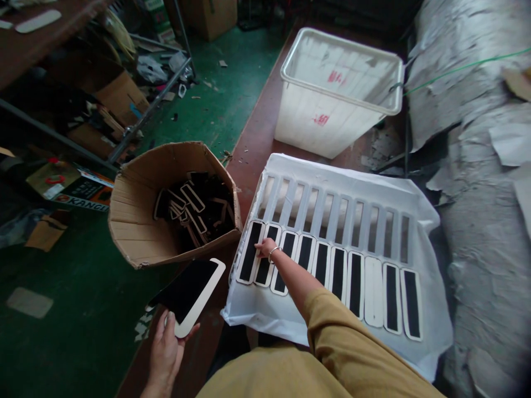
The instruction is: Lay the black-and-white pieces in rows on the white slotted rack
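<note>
My left hand (168, 345) is closed around a small stack of rounded cream strips with black faces (188, 293), held at the lower left in front of the carton. On the right, a frame covered in white cloth (286, 323) carries a row of similar strips; most have a black centre, while one is plain white (374, 290). My right hand (267, 249) reaches over this row with its fingers bunched against the edge of the leftmost strip (250, 251). The fingertips are small in view. Above the strips, the frame has a line of narrow slots (327, 210).
An open cardboard box (136, 221) holding many loose black-and-cream pieces stands left of the frame. Behind the frame is a large white plastic bin (323, 121). A metal rack (145, 110) with cartons fills the upper left. Grey wrapped bulk (485, 221) lines the right side.
</note>
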Tool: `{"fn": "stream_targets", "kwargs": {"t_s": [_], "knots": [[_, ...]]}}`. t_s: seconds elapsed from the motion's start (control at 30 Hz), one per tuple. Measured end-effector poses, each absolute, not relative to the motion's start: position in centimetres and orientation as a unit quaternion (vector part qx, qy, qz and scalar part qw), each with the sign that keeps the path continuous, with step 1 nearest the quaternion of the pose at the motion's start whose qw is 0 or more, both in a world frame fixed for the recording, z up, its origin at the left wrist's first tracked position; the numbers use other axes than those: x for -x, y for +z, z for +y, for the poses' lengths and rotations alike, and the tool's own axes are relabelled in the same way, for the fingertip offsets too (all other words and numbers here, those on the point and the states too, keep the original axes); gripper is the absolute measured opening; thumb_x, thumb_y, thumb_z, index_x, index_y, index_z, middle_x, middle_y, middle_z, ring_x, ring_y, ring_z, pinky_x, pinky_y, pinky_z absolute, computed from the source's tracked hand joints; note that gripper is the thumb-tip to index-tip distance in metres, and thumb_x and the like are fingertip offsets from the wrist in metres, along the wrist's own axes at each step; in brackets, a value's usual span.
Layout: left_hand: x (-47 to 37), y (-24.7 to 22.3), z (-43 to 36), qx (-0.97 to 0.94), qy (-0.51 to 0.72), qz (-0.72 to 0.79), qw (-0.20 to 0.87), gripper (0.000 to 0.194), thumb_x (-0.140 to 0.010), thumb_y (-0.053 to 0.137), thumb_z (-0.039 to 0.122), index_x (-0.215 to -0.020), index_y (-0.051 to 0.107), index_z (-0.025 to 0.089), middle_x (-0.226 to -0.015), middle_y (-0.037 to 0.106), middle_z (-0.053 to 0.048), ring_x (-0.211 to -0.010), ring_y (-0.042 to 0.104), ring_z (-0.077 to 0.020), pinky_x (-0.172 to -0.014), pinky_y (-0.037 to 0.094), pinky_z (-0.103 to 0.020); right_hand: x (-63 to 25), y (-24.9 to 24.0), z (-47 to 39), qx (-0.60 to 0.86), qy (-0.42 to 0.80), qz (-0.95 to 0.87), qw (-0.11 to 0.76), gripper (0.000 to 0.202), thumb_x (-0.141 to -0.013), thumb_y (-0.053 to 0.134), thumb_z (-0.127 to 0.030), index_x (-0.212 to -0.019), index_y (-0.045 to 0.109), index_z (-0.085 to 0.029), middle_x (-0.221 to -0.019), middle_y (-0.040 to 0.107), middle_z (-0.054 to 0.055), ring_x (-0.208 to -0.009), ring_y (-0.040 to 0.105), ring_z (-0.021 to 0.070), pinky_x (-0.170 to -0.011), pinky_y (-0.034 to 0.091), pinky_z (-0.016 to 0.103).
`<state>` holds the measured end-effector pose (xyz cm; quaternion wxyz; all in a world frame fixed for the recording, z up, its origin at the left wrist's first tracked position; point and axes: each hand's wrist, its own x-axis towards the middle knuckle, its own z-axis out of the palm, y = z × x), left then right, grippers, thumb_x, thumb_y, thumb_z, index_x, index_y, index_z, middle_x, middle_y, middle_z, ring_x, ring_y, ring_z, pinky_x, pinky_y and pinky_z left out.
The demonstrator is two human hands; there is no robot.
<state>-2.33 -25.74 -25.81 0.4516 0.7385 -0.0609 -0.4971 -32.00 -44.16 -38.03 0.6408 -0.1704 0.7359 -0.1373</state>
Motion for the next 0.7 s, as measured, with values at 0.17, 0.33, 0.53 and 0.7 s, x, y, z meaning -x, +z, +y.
{"fn": "stream_targets", "kwargs": {"t_s": [0.17, 0.33, 0.53, 0.7], "knots": [[2.5, -25.2, -26.0, -0.742, -0.492, -0.071, 0.449, 0.036, -0.083, 0.057, 0.031, -0.119, 0.052, 0.029, -0.103, 0.048, -0.003, -0.082, 0.060, -0.0163, -0.072, 0.058, -0.044, 32.2, -38.3, -43.8, 0.179, -0.142, 0.726, 0.648, 0.008, -0.086, 0.058, -0.018, -0.085, 0.056, -0.010, -0.066, 0.053, -0.005, -0.050, 0.052, 0.0043, -0.044, 0.047, 0.016], [2.1, -25.6, -25.7, -0.741, -0.490, -0.067, 0.455, 0.039, -0.083, 0.057, 0.031, -0.121, 0.049, 0.031, -0.104, 0.048, -0.003, -0.085, 0.060, -0.0191, -0.070, 0.057, -0.048, 31.8, -38.5, -43.1, 0.192, -0.162, 0.723, 0.644, 0.011, -0.089, 0.055, -0.021, -0.090, 0.057, -0.010, -0.071, 0.056, -0.003, -0.053, 0.053, 0.0044, -0.046, 0.047, 0.015], [2.8, -25.8, -25.8, -0.739, -0.495, -0.050, 0.454, 0.036, -0.084, 0.055, 0.028, -0.120, 0.050, 0.027, -0.108, 0.050, -0.005, -0.082, 0.061, -0.0175, -0.071, 0.057, -0.048, 31.4, -38.0, -43.4, 0.235, -0.126, 0.739, 0.619, 0.012, -0.090, 0.053, -0.022, -0.093, 0.056, -0.011, -0.074, 0.057, -0.003, -0.053, 0.053, 0.0045, -0.046, 0.047, 0.015], [3.5, -25.3, -26.3, -0.743, -0.497, -0.048, 0.447, 0.034, -0.085, 0.054, 0.028, -0.119, 0.050, 0.026, -0.108, 0.050, -0.004, -0.081, 0.060, -0.0165, -0.071, 0.057, -0.046, 32.0, -37.2, -44.9, 0.302, -0.006, 0.744, 0.596, 0.025, -0.088, 0.056, -0.034, -0.090, 0.058, -0.010, -0.073, 0.060, 0.000, -0.056, 0.057, 0.0076, -0.051, 0.050, 0.021]]}}
